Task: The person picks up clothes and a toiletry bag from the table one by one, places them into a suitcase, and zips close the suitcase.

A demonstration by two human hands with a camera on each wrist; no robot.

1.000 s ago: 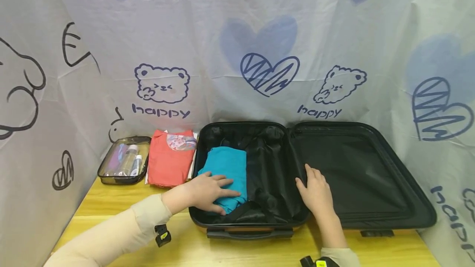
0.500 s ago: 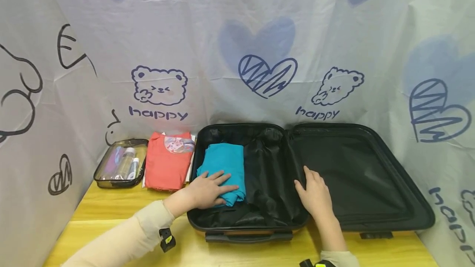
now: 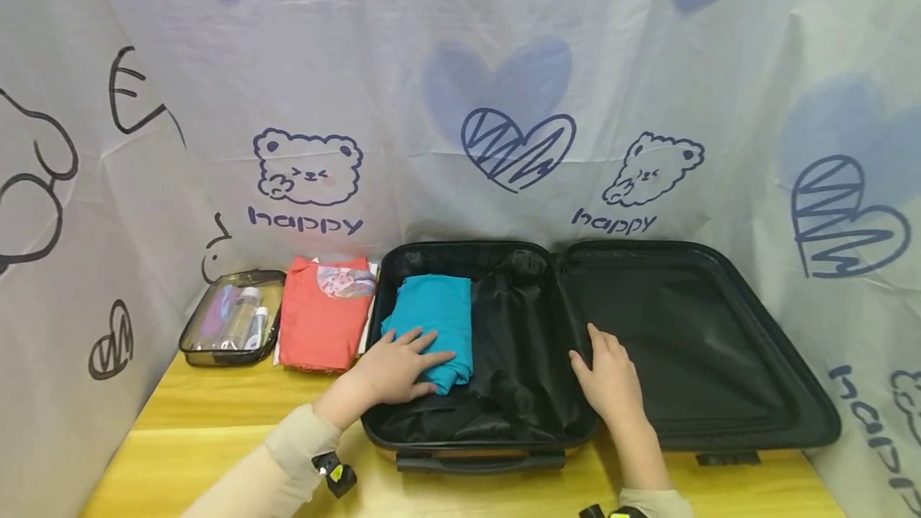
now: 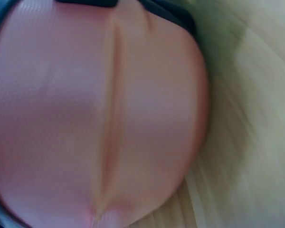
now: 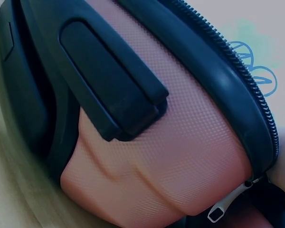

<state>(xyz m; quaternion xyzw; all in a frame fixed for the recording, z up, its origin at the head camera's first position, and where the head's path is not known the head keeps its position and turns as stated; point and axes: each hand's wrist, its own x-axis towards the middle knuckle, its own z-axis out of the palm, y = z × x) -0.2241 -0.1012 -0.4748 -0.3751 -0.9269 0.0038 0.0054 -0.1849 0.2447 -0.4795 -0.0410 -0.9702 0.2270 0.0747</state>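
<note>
An open suitcase (image 3: 514, 414) lies on the table with a black lining. Inside its left part is a folded teal garment (image 3: 439, 302). My left hand (image 3: 392, 366) rests on the garment's near left portion with its fingers spread. My right hand (image 3: 610, 374) touches the rim between the suitcase base and the lid (image 3: 691, 342), fingers extended. In the left wrist view the pinkish suitcase shell (image 4: 152, 109) fills much of the picture, and the hand is out of sight. The right wrist view has the shell's black carry handle (image 5: 114, 80) and a zipper pull (image 5: 228, 202).
Left of the suitcase lies a folded coral garment (image 3: 320, 326) with a printed patch, white material under it. Beyond it sits a clear toiletry bag (image 3: 205, 354) with bottles inside. A printed curtain (image 3: 410, 102) hangs close behind. The yellow wooden table (image 3: 209, 414) extends in front.
My left hand has pushed the teal garment a little farther back in the suitcase, so more lining shows at the near side. The right hand has stayed on the rim.
</note>
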